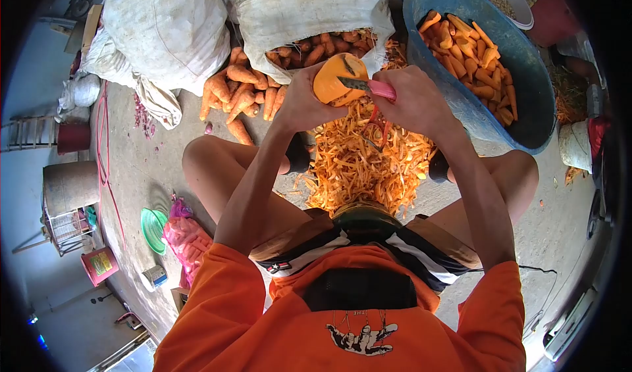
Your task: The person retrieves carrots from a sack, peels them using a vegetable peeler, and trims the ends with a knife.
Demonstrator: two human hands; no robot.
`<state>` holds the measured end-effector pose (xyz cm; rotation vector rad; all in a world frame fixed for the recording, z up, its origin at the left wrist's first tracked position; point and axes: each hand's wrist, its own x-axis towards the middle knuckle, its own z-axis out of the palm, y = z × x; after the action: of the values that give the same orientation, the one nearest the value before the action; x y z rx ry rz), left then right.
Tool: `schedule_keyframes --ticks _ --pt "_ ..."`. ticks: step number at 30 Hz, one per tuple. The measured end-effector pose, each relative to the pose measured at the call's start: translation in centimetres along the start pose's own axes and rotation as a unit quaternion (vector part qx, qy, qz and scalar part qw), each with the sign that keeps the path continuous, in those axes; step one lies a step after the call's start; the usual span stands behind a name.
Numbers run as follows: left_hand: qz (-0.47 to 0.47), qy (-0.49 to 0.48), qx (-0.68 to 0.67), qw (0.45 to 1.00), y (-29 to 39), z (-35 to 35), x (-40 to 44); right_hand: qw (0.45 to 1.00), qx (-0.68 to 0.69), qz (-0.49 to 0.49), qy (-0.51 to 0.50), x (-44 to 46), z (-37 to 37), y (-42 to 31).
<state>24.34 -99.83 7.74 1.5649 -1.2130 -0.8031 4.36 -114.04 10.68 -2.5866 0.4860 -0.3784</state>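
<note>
My left hand (304, 101) grips a thick, mostly peeled carrot (333, 81) with a few dark patches left on its surface. Closed around a pink handle, my right hand (416, 101) holds a peeler (383, 90) whose dark, flat blade lies against the carrot's right side. Both hands are above a big heap of orange peelings (362, 161) on the floor between my feet. A thin red loop (376, 132) shows beneath my right hand; what it belongs to I cannot make out.
An open white sack (309, 10) of unpeeled carrots lies ahead, with loose carrots (240, 89) spilled beside it. Another bulging sack (164, 23) stands left. Peeled carrots fill part of a blue tub (487, 125) at right. A green basket (154, 230) and pink bag (187, 244) sit lower left.
</note>
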Motion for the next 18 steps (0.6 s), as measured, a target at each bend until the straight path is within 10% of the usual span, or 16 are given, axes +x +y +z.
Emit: schedule_keyframes --ticks 6,11,18 --pt "-0.013 0.008 0.092 0.996 1.2 0.1 -0.9 1.0 0.011 -0.012 -0.008 0.5 1.2 1.6" --pt "0.076 -0.024 0.045 0.996 1.7 0.8 -2.2 0.969 -0.003 0.202 -0.139 1.9 2.9 12.2" --pt "0.042 0.064 0.046 0.996 -0.1 -1.3 -0.2 0.989 0.063 0.114 -0.064 1.5 -1.5 2.7"
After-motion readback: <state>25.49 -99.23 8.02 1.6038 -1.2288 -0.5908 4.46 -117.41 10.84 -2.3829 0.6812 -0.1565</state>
